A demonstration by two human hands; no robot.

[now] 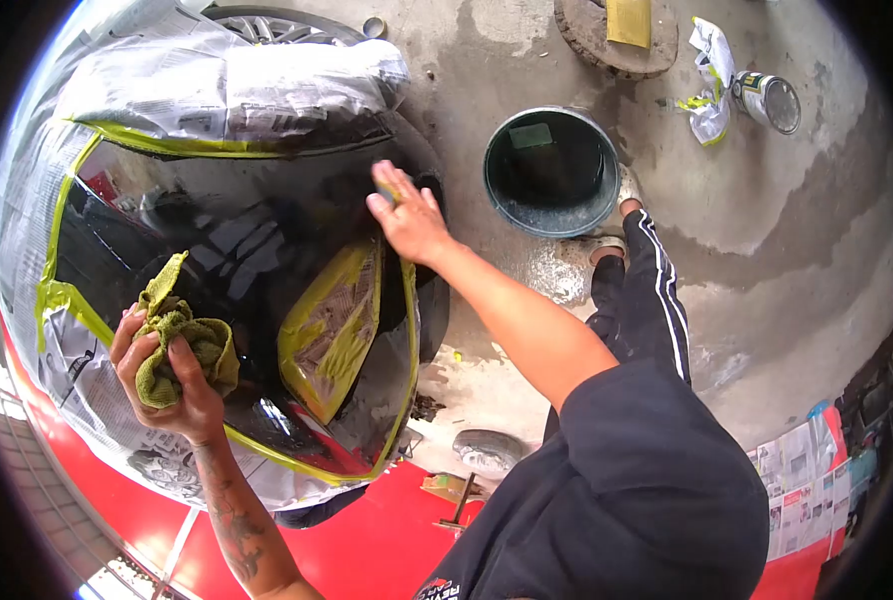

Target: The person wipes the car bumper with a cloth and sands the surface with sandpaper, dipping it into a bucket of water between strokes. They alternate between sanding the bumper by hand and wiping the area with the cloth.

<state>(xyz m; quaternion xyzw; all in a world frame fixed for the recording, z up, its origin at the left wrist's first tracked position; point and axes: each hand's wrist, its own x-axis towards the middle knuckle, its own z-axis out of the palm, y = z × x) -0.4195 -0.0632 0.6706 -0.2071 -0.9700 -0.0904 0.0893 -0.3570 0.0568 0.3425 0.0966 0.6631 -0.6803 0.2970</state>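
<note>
My left hand (172, 375) is closed around a crumpled olive-green cloth (182, 350), held above the lower left of a wet, glossy black car panel (227, 225). Fingers forward, my right hand (414, 218) lies at the panel's right edge, somewhat blurred. A small yellowish-grey flat pad (391, 191) shows under its fingers; most of it is hidden. Yellow-green masking tape (202, 150) borders the black area, with newspaper and plastic sheeting (217, 85) beyond it. Below my right hand, taped newspaper also covers a pointed, lamp-shaped area (332, 335).
A dark bucket (495, 195) of water, with a pale rectangular piece (532, 135) in it, stands by my feet. Farther off are a round slab (577, 40), a can (772, 102) and crumpled masking plastic (709, 85). A red panel (357, 545) lies below the car.
</note>
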